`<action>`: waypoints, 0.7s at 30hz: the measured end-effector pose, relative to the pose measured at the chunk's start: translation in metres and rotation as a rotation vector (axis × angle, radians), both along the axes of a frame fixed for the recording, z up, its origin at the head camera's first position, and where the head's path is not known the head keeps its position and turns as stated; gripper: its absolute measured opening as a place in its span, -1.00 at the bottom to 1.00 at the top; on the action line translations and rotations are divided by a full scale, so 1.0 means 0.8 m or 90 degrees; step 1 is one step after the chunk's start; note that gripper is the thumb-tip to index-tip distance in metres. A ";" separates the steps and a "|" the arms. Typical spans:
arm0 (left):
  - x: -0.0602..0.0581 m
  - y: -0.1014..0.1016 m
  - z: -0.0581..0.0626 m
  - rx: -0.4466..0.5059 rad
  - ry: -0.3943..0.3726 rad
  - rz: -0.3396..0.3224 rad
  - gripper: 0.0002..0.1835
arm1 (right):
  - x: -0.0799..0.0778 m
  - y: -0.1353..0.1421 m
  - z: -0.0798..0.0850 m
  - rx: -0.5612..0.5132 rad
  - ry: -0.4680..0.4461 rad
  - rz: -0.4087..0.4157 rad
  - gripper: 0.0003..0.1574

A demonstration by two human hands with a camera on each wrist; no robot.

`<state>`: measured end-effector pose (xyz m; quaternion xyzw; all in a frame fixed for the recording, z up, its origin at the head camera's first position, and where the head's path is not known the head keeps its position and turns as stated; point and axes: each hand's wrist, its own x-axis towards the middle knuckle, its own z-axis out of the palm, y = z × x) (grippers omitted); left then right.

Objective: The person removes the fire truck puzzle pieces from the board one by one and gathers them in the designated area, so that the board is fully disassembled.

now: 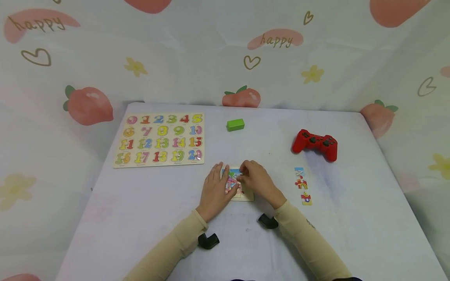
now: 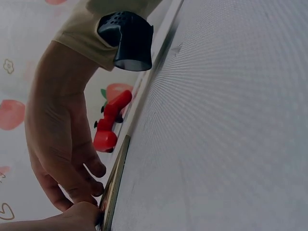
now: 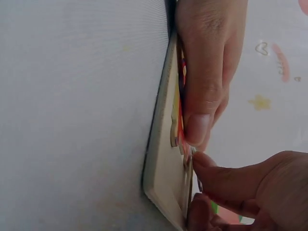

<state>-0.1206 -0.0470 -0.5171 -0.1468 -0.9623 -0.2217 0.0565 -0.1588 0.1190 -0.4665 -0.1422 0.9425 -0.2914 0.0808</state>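
Note:
A small wooden jigsaw board with colourful pieces in its tray lies on the white table between both hands. My left hand rests over its left side, fingers extended, thumb lying across the pieces. From the right, my right hand reaches over the upper right part of the board, thumb and fingers curled together. In the right wrist view its thumb and fingertips pinch a thin jigsaw piece at the board's surface, mostly hidden by the fingers. Bare tray shows along the board's near right side.
Loose jigsaw pieces lie in a column to the right. Behind them sits a red game controller. A green block stands at the back, and a number puzzle board lies back left. Black wrist mounts hang by the sleeves.

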 end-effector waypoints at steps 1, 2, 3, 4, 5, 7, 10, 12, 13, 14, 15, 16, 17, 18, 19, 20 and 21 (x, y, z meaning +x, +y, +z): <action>0.000 0.000 0.000 0.000 -0.001 0.001 -0.24 | -0.001 0.000 0.001 -0.007 -0.005 -0.004 -0.75; 0.000 0.000 0.000 -0.001 -0.003 0.002 -0.24 | -0.002 0.000 0.001 -0.014 -0.008 -0.008 -0.77; 0.000 0.000 0.000 -0.002 -0.004 0.002 -0.24 | -0.003 0.000 0.001 -0.022 -0.009 -0.012 -0.79; 0.000 0.000 0.000 -0.004 -0.005 0.003 -0.24 | -0.004 0.000 0.001 -0.028 -0.008 -0.015 -0.81; -0.001 0.000 0.000 -0.006 -0.007 0.003 -0.24 | -0.005 0.000 0.000 -0.035 -0.007 -0.017 -0.83; -0.001 0.000 0.000 -0.005 -0.008 0.004 -0.23 | -0.007 0.000 -0.001 -0.048 -0.004 -0.018 -0.85; -0.001 0.000 -0.001 -0.006 -0.007 0.005 -0.23 | -0.010 0.002 -0.003 -0.060 0.002 -0.012 -0.85; -0.001 0.000 -0.001 -0.002 -0.003 0.006 -0.23 | -0.011 0.006 -0.002 -0.071 -0.004 -0.008 -0.84; -0.001 0.000 0.000 0.001 0.000 0.006 -0.23 | -0.012 0.008 -0.001 -0.080 -0.013 -0.011 -0.84; -0.001 0.000 -0.001 0.001 -0.003 0.006 -0.23 | -0.013 0.011 0.000 -0.085 -0.024 -0.016 -0.84; -0.001 0.000 -0.001 0.003 -0.004 0.006 -0.23 | -0.014 0.015 0.002 -0.092 -0.035 -0.019 -0.83; -0.001 0.000 -0.001 0.007 -0.003 0.007 -0.23 | -0.016 0.020 0.004 -0.096 -0.045 -0.023 -0.83; -0.001 0.000 -0.001 0.008 -0.002 0.008 -0.23 | -0.017 0.025 0.006 -0.101 -0.055 -0.029 -0.82; -0.001 -0.001 -0.001 0.008 -0.002 0.009 -0.24 | -0.019 0.031 0.008 -0.106 -0.066 -0.036 -0.82; -0.002 0.000 -0.002 0.010 -0.001 0.009 -0.23 | -0.020 0.038 0.011 -0.106 -0.074 -0.045 -0.82; -0.002 0.000 -0.003 0.010 -0.001 0.009 -0.23 | -0.022 0.047 0.013 -0.105 -0.080 -0.049 -0.82; -0.002 0.000 -0.004 0.011 -0.002 0.008 -0.23 | -0.023 0.056 0.016 -0.106 -0.082 -0.054 -0.81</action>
